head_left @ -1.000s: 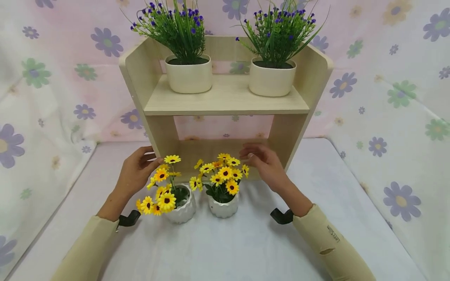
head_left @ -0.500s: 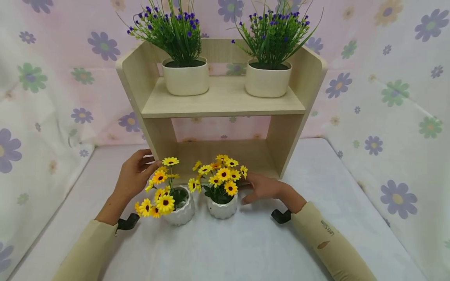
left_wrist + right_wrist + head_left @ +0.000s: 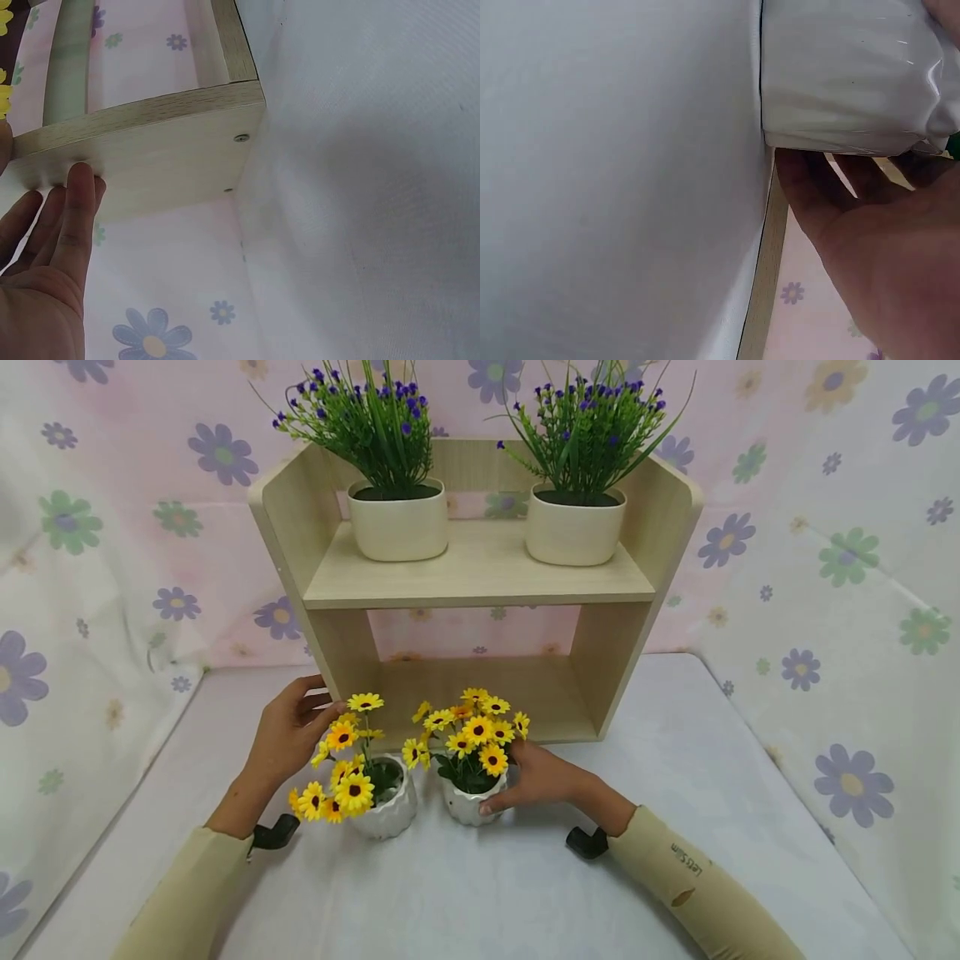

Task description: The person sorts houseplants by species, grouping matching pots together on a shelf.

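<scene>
A white ridged pot of yellow daisy-like flowers (image 3: 477, 739) stands on the table in front of the shelf. My right hand (image 3: 543, 777) grips this pot from its right side, thumb across the front and fingers behind. In the right wrist view the glossy pot (image 3: 847, 75) sits on the white cloth with the fingers curled along its side. To its left stands a second white pot (image 3: 393, 814) of yellow flowers, leaning left. My left hand (image 3: 281, 731) touches the shelf's left side panel (image 3: 150, 154) with nearly straight fingers; its thumb is at the front edge.
The pale wooden two-tier shelf (image 3: 480, 589) stands at the back. Two cream planters, left (image 3: 399, 527) and right (image 3: 576, 533), hold purple flowers on its upper board. Its lower compartment (image 3: 487, 681) lies behind the yellow flowers. A floral curtain (image 3: 817, 527) encloses the white table (image 3: 480, 893).
My right hand has come down from above the flowers at the shelf's lower compartment and now grips the right flower pot. My left hand stays at the shelf's side panel.
</scene>
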A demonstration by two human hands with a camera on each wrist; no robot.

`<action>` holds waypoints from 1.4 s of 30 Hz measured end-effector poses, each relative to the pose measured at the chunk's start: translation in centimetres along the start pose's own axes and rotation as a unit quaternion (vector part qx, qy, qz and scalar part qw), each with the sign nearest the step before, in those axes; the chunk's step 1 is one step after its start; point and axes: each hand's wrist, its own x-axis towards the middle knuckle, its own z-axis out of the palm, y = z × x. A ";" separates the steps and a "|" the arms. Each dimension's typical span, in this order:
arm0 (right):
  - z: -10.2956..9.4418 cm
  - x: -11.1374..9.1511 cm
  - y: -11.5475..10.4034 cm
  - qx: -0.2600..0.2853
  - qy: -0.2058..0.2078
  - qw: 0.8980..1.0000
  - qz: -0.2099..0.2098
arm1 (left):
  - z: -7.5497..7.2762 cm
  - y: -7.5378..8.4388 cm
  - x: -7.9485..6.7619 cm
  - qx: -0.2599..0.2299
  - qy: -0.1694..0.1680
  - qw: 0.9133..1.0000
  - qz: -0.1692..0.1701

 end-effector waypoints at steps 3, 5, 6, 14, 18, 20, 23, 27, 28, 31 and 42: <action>0.2 0.1 -0.1 0.012 0.015 1.000 -0.007 | 0.0 0.1 0.1 0.001 -0.001 1.000 0.001; 0.2 0.1 -0.2 0.018 0.023 1.000 -0.006 | 0.0 0.2 0.1 0.001 -0.001 1.000 0.001; 0.3 0.1 -0.3 0.019 0.026 0.999 -0.003 | 0.0 0.2 0.1 0.001 -0.001 1.000 0.001; 0.0 -0.3 -0.4 0.033 0.035 0.999 0.018 | 0.0 0.2 -0.1 -0.001 -0.003 1.000 -0.008; -0.8 -0.5 -0.4 0.044 0.055 0.997 0.035 | 0.0 0.2 -0.2 -0.005 -0.003 1.000 -0.007; -1.3 -0.6 -0.4 0.050 0.076 0.995 0.048 | 0.0 0.1 -0.1 -0.007 -0.004 1.000 -0.005; -2.2 -0.6 -0.2 0.059 0.114 0.989 0.067 | 0.1 0.1 -0.1 -0.009 -0.005 1.000 -0.004; -3.3 -0.6 0.0 0.043 0.167 0.981 0.084 | -0.1 0.2 -0.1 -0.003 -0.005 1.000 -0.006; -3.6 -0.6 0.2 0.037 0.181 0.979 0.085 | -0.1 0.2 -0.1 -0.002 -0.005 1.000 -0.006; -4.3 -0.3 0.7 0.020 0.215 0.973 0.082 | -0.1 0.3 -0.1 0.001 -0.004 1.000 -0.004; -6.5 1.2 2.8 0.040 0.294 0.949 0.107 | 0.0 0.1 0.1 -0.008 -0.006 1.000 0.002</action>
